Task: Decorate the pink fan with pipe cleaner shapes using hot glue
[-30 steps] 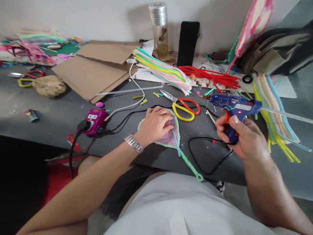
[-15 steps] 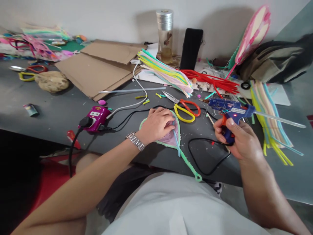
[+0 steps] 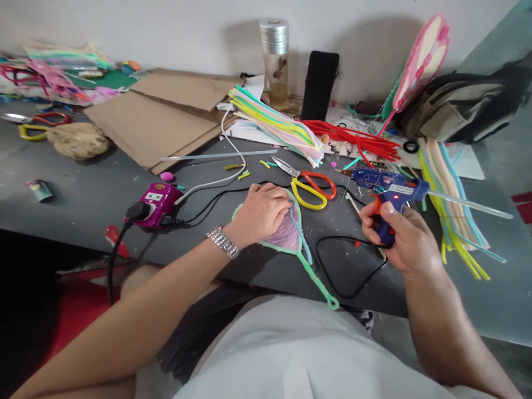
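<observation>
Over a lilac fan-shaped piece [image 3: 286, 235] edged in green pipe cleaner, my left hand [image 3: 266, 215] rests with bent fingers. Its thumb and fingertips are closed on a light blue pipe cleaner [image 3: 306, 248], whose free end curves down past the fan's edge. The green twisted handle [image 3: 316, 279] ends in a small loop near my body. My right hand [image 3: 405, 233] grips a blue hot glue gun [image 3: 384, 185] with its light lit; a clear glue stick [image 3: 469, 204] pokes out of the back. The gun's nozzle points left, apart from the fan.
Scissors [image 3: 313, 188] with red and yellow handles lie just beyond the fan. A purple power adapter [image 3: 157, 204] with cords sits on the left. Behind are cardboard sheets [image 3: 166, 116], pipe cleaner bundles [image 3: 276, 124], a bottle [image 3: 275, 66] and a phone [image 3: 320, 86]. A black cord [image 3: 320, 260] loops between my hands.
The blue pipe cleaner's free end has swung slightly right, away from the handle, and now bows outward. My right hand keeps the glue gun in nearly the same place. The view has shifted slightly.
</observation>
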`<state>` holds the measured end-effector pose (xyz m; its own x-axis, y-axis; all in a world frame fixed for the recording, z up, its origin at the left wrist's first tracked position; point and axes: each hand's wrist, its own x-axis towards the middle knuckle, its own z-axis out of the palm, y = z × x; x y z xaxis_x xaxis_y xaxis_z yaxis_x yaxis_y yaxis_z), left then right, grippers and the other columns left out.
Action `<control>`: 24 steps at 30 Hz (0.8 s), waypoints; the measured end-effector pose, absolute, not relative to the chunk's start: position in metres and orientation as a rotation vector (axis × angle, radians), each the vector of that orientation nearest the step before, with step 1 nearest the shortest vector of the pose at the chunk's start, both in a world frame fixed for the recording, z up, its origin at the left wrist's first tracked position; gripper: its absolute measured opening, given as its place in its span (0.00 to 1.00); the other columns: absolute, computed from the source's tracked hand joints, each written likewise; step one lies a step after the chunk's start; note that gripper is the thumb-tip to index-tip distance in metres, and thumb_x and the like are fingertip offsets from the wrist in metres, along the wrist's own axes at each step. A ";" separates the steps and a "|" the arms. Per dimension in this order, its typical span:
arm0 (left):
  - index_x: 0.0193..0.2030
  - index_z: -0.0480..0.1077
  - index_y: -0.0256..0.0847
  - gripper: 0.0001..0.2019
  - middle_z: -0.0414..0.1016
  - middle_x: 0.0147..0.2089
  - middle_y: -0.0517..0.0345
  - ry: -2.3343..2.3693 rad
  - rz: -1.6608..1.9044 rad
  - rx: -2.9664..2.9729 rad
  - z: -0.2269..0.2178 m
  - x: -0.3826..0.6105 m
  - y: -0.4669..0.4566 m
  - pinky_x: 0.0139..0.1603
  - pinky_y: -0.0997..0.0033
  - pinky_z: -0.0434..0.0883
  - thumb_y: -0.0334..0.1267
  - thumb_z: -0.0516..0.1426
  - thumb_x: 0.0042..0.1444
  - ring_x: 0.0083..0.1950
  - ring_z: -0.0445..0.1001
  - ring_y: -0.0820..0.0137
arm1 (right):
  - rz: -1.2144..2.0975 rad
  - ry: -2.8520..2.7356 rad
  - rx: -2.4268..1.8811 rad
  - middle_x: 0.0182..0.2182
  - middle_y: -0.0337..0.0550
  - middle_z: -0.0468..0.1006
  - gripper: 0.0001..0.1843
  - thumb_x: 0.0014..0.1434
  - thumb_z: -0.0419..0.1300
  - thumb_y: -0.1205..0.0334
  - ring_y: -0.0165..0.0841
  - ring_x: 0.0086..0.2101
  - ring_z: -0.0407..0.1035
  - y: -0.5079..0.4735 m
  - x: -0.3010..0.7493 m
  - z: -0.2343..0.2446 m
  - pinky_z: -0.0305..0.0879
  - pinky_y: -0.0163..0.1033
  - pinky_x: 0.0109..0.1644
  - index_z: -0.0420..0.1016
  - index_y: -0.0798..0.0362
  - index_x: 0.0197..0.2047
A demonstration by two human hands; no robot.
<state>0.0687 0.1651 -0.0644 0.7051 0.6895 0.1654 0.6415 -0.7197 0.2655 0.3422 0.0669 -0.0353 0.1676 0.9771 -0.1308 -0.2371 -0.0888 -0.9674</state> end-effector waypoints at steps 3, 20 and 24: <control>0.47 0.80 0.42 0.13 0.81 0.51 0.52 1.064 0.353 2.783 -0.064 0.067 0.158 0.51 0.52 0.61 0.34 0.53 0.68 0.52 0.72 0.56 | 1.261 -0.845 -1.190 0.27 0.41 0.75 0.19 0.55 0.72 0.45 0.26 0.20 0.65 0.067 0.343 -0.037 0.56 0.33 0.21 0.81 0.53 0.33; 0.48 0.80 0.41 0.16 0.82 0.48 0.51 1.143 0.643 2.660 -0.067 0.061 0.166 0.51 0.54 0.67 0.28 0.52 0.63 0.50 0.72 0.59 | 1.269 -0.846 -1.178 0.25 0.39 0.74 0.20 0.55 0.72 0.44 0.25 0.19 0.63 0.067 0.344 -0.033 0.54 0.33 0.21 0.80 0.54 0.34; 0.49 0.81 0.45 0.16 0.80 0.49 0.49 1.143 0.563 2.804 -0.069 0.058 0.159 0.48 0.54 0.65 0.30 0.53 0.65 0.51 0.69 0.56 | 1.254 -0.855 -1.166 0.26 0.39 0.74 0.17 0.57 0.71 0.46 0.25 0.20 0.64 0.065 0.345 -0.034 0.54 0.33 0.21 0.79 0.53 0.34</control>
<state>0.0585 0.1591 -0.0690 0.6579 0.6865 0.3096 0.6639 -0.7228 0.1919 0.3445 0.0655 -0.0342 0.1594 0.9808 -0.1128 -0.2534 -0.0698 -0.9648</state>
